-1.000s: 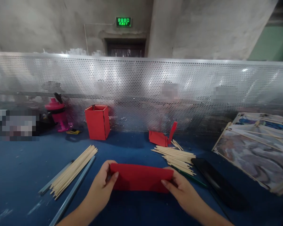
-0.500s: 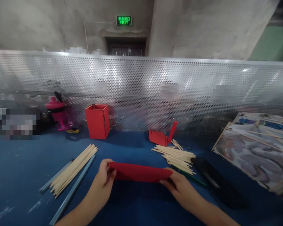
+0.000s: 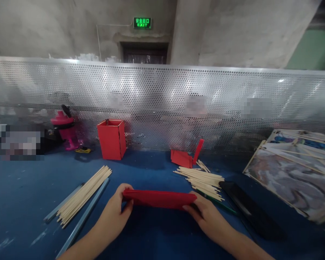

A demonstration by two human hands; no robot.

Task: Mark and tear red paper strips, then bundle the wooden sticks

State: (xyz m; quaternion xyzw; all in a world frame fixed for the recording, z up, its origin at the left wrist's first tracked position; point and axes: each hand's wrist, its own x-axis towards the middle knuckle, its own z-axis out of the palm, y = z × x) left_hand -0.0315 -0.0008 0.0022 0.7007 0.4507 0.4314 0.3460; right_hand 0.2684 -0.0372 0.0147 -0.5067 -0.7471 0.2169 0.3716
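Between my hands is a folded red sheet (image 3: 159, 199), held level near the table's front; whether it is paper or cloth I cannot make out. My left hand (image 3: 123, 202) pinches its left end, thumb on the near side. At the opposite end, my right hand (image 3: 197, 209) is closed on it the same way. A bundle of pale wooden sticks (image 3: 83, 196) lies to the left, between two bluish strips (image 3: 83, 215). Another pile of sticks (image 3: 203, 180) lies just beyond my right hand.
A red open-topped box (image 3: 111, 141) stands by the perforated metal screen (image 3: 154, 94). Left of it is a pink bottle (image 3: 67, 131). Red pieces (image 3: 181, 158), a black case (image 3: 249, 209) and a stick-framed painted sheet (image 3: 292, 177) lie to the right.
The red sheet has tipped slightly, its left end a little lower, and its layers show along the top edge. Both hands keep their hold.
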